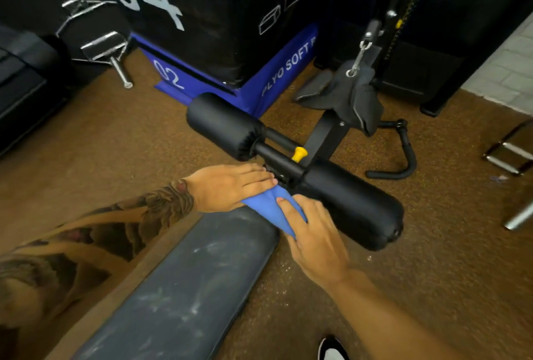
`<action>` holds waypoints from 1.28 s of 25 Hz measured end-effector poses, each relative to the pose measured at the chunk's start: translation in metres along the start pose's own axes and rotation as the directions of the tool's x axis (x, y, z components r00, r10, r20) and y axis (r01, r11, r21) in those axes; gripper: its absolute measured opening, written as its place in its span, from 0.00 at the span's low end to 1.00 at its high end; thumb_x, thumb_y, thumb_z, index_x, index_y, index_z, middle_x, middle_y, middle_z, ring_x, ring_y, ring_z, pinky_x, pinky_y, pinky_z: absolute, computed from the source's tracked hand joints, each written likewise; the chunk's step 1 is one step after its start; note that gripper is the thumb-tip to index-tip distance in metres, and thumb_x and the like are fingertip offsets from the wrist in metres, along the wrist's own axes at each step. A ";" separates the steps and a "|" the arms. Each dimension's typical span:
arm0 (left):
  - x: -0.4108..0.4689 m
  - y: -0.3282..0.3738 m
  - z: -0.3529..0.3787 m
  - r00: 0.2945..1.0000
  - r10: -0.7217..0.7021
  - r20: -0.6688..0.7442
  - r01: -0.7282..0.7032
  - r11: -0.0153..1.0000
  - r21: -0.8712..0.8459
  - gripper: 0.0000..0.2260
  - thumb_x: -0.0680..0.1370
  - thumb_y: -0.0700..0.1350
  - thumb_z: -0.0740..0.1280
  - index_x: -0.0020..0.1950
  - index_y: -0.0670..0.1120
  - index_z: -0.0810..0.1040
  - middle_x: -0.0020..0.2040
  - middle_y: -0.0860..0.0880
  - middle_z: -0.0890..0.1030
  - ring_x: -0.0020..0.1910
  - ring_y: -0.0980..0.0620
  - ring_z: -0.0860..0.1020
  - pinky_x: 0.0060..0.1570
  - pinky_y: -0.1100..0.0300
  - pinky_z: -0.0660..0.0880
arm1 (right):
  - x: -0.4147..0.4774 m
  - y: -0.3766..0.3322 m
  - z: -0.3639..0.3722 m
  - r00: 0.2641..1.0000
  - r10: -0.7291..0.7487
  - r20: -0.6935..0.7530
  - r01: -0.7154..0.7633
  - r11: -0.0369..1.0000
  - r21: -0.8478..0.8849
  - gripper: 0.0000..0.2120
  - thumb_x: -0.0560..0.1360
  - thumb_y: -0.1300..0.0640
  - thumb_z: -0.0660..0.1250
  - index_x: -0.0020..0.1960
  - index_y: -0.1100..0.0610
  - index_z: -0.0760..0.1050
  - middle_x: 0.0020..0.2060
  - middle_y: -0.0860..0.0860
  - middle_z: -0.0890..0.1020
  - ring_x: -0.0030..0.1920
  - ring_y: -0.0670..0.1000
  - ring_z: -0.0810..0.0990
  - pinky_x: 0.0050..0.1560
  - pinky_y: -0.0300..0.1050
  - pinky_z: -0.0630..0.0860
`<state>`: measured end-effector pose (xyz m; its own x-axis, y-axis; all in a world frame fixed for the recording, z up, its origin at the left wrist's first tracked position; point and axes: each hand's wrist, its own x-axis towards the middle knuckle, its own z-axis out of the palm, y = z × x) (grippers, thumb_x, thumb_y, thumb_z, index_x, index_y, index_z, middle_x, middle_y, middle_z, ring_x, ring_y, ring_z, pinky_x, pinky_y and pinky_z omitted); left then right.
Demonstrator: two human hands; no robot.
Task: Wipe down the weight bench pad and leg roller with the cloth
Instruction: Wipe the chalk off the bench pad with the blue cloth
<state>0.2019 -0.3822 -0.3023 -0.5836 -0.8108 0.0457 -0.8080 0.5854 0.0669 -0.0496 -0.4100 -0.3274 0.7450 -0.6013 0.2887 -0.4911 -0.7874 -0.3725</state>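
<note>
Showed left hand, fingers straight, flat on blue cloth at far end of chalk-streaked bench pad; right hand spread open over same cloth. Had leg roller just beyond. Likely risked snagging cloth on yellow knob — bunched close beside it. Brown speckled floor, plyo box behind.

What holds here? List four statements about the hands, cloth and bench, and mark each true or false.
1. The blue cloth lies at the far end of the bench pad, under both the left hand and the right hand. True.
2. The left hand grips the yellow knob. False: it lies flat on the cloth, and the knob is untouched.
3. The bench pad shows whitish smears. True.
4. The leg roller is red. False: its pads are black.
</note>
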 end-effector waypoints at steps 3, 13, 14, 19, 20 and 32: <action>-0.049 -0.013 0.034 0.988 -0.080 0.130 0.075 0.996 0.042 0.22 0.80 0.43 0.56 0.73 0.40 0.62 0.67 0.38 0.77 0.65 0.39 0.76 0.67 0.47 0.71 | -0.001 -0.020 0.046 0.996 -0.042 0.074 0.039 0.998 0.043 0.31 0.65 0.60 0.75 0.66 0.58 0.69 0.55 0.60 0.77 0.49 0.59 0.78 0.47 0.51 0.78; -0.077 -0.032 0.118 0.883 -0.242 0.403 0.152 0.958 0.243 0.42 0.77 0.73 0.47 0.81 0.46 0.45 0.81 0.42 0.44 0.79 0.40 0.42 0.76 0.40 0.41 | -0.018 -0.009 0.146 0.939 0.111 0.325 -0.061 0.985 -0.162 0.30 0.76 0.39 0.50 0.74 0.53 0.58 0.72 0.58 0.63 0.70 0.62 0.64 0.66 0.63 0.66; -0.078 -0.029 0.119 0.841 -0.277 0.465 0.181 0.954 0.240 0.45 0.74 0.76 0.47 0.81 0.47 0.42 0.80 0.44 0.40 0.78 0.42 0.39 0.76 0.41 0.38 | -0.021 -0.007 0.149 0.933 0.135 0.335 -0.075 0.980 -0.186 0.31 0.76 0.37 0.47 0.75 0.52 0.55 0.74 0.57 0.60 0.72 0.62 0.61 0.66 0.64 0.63; -0.076 -0.006 0.115 0.816 -0.419 0.398 0.412 0.905 0.106 0.44 0.75 0.74 0.44 0.80 0.47 0.39 0.80 0.47 0.38 0.79 0.47 0.38 0.77 0.45 0.40 | -0.021 -0.006 0.140 0.927 0.103 0.360 -0.035 0.981 -0.192 0.29 0.78 0.39 0.46 0.74 0.53 0.57 0.75 0.56 0.58 0.74 0.60 0.57 0.67 0.65 0.62; -0.075 0.000 0.115 0.808 -0.486 0.334 0.497 0.866 0.059 0.42 0.76 0.72 0.43 0.80 0.47 0.39 0.80 0.48 0.38 0.79 0.47 0.37 0.77 0.46 0.42 | -0.019 -0.004 0.135 0.931 0.077 0.357 -0.010 0.982 -0.186 0.29 0.78 0.39 0.46 0.74 0.53 0.58 0.75 0.55 0.57 0.74 0.60 0.56 0.68 0.64 0.60; -0.057 0.069 0.140 0.453 -0.883 0.120 0.892 0.449 -0.058 0.38 0.77 0.65 0.39 0.80 0.42 0.45 0.81 0.44 0.44 0.79 0.43 0.41 0.75 0.51 0.38 | -0.020 0.017 0.128 0.862 -0.138 0.487 0.240 0.959 -0.153 0.33 0.77 0.37 0.47 0.76 0.57 0.54 0.76 0.54 0.55 0.75 0.58 0.51 0.71 0.61 0.56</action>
<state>0.1678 -0.2954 -0.4399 0.4397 -0.8842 -0.1576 -0.8786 -0.4599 0.1289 -0.0146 -0.3942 -0.4525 0.9301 -0.3437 -0.1296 -0.3612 -0.9198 -0.1534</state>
